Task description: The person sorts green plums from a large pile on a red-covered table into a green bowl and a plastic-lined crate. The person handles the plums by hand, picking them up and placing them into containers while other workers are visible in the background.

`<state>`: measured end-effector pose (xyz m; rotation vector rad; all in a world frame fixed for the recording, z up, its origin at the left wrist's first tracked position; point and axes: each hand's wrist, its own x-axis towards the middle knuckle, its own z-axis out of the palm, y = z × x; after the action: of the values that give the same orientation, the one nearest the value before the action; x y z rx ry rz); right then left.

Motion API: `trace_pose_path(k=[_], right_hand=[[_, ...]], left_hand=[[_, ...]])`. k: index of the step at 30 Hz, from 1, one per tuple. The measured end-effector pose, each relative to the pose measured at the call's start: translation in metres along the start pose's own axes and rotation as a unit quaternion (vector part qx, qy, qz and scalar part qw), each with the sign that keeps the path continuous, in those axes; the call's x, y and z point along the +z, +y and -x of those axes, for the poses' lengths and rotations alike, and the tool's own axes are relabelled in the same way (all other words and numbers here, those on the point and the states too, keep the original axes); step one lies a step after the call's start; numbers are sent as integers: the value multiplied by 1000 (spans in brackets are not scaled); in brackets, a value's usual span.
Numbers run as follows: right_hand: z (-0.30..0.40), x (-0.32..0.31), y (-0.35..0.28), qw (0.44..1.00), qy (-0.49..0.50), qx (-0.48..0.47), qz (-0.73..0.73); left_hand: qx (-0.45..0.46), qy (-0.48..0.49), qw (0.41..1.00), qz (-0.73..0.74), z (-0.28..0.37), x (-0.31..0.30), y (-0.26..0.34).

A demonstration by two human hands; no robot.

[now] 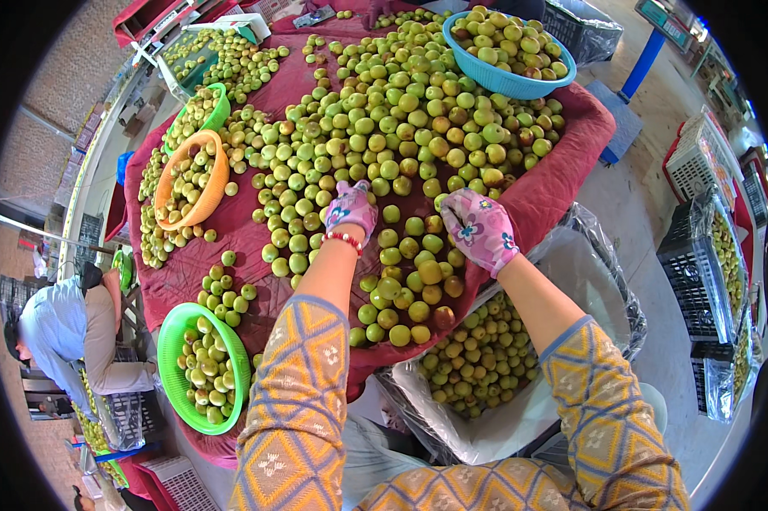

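Note:
Green and reddish jujube-like fruits [384, 121] are heaped on a table covered with dark red cloth [192, 268]. My left hand [353, 207], in a pink floral glove with a beaded bracelet at the wrist, touches the near edge of the heap; whether its fingers hold a fruit is hidden. To its right, my right hand [476, 227], gloved alike, has bent fingers beside a green fruit at the pile's edge; its grip cannot be made out. A smaller group of fruits [416, 281] lies between my forearms. Below my right arm, a plastic-lined crate [486, 441] holds many more fruits.
A blue basket [518, 86] of fruit stands at the back right. Orange [214, 185], light green [243, 358] and green [221, 112] baskets stand at the left. A person [58, 326] bends over crates at far left. Black crates [690, 274] and a blue-posted scale [642, 67] are at right.

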<state>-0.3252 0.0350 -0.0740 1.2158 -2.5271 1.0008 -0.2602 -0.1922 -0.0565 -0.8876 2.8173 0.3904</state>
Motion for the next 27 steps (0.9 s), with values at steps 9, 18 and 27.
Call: trace_pose_path(k=[9,18,27], right_hand=[[-7,-1,-6,1000,-25,4,13],[1,1,-3,999,-33,3,21],[-4,7,15,996,-36,-10,75]], left_hand=[[106,-53,991,68,60,22,-42],[64,77,977,186,171,-32,-115],[-287,151,943,-75,254,-91,-254]])
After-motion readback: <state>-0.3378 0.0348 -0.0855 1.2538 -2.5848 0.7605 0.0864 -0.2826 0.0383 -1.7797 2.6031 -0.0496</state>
